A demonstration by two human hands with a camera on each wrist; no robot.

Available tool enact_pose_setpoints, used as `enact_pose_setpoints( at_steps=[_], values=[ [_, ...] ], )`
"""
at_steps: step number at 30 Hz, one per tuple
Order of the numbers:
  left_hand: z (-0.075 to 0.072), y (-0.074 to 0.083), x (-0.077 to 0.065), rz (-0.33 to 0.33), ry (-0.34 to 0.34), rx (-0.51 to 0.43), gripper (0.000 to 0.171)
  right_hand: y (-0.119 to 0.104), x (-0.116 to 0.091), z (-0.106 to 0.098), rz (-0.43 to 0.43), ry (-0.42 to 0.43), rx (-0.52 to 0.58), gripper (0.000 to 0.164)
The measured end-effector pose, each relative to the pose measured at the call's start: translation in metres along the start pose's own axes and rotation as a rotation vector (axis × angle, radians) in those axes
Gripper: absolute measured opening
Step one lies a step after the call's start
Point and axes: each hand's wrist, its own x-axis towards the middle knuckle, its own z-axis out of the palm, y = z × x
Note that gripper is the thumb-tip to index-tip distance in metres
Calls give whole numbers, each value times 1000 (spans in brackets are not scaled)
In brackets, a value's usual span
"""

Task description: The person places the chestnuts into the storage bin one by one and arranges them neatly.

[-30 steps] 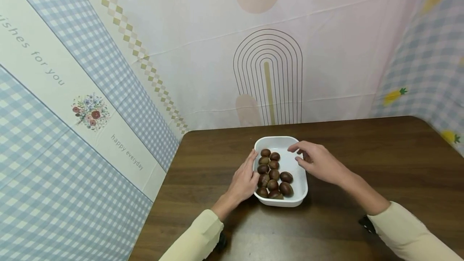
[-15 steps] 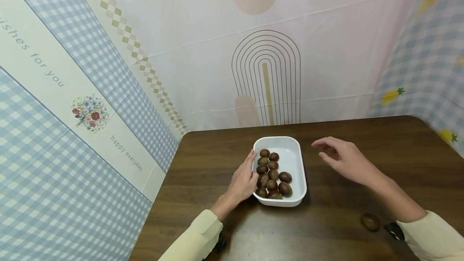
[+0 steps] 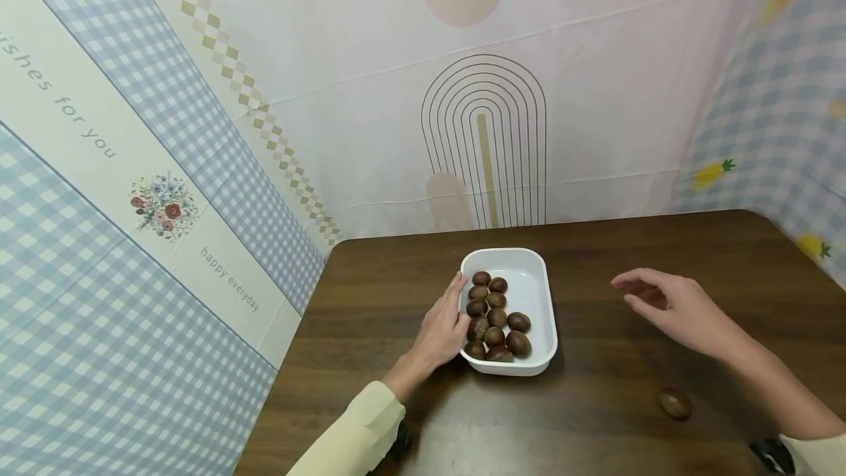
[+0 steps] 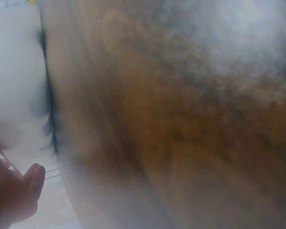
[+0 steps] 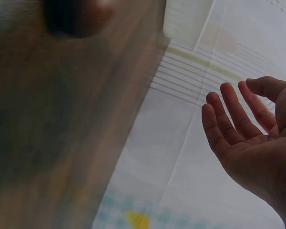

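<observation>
A white rectangular dish (image 3: 538, 292) stands on the table with several brown chestnuts (image 3: 496, 316) in it, mostly lined up along its left side. My left hand (image 3: 439, 325) rests against the dish's left wall, fingers fairly straight along the rim; the left wrist view catches only part of that hand (image 4: 19, 195). To the right of the dish, my right hand (image 3: 684, 311) is above the table, fingers loosely bent and holding nothing. The right wrist view shows its bare palm (image 5: 257, 152). One loose chestnut (image 3: 674, 403) lies on the table nearer the right forearm.
The dark wooden table (image 3: 595, 417) extends around the dish. A pale patterned cloth (image 3: 370, 131) hangs behind its back edge. Blue checked cloth (image 3: 73, 233) hangs at the left, and another checked cloth (image 3: 780, 138) at the right.
My right hand has moved from over the dish out to the right, uncovering the loose chestnut on the table. The left hand stays at the dish, and the chestnuts inside look unmoved.
</observation>
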Motion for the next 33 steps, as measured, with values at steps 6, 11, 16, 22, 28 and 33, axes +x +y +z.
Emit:
enact_pose_setpoints(
  at_steps=[6, 11, 16, 22, 28, 33],
  values=[
    [-1, 2, -1, -4, -3, -7, 67, 11, -23, 3, 50, -53, 28, 30],
    [-2, 2, -1, -18, -12, -15, 67, 14, -37, 14, 54, -89, 50, 28],
    [-1, 2, -1, -16, -12, -12, 68, 17, -52, 22, 56, -185, 104, 24],
    [-1, 2, 0, -11, -11, -15, 68, 21, -68, 26, 53, -298, 167, 19],
    [0, 3, 0, -10, -1, -19, 68, 24, -76, 22, 104, -373, 185, 20],
    [0, 2, -1, -10, 0, -16, 68, 26, -80, 19, 116, -407, 166, 25]
  ],
)
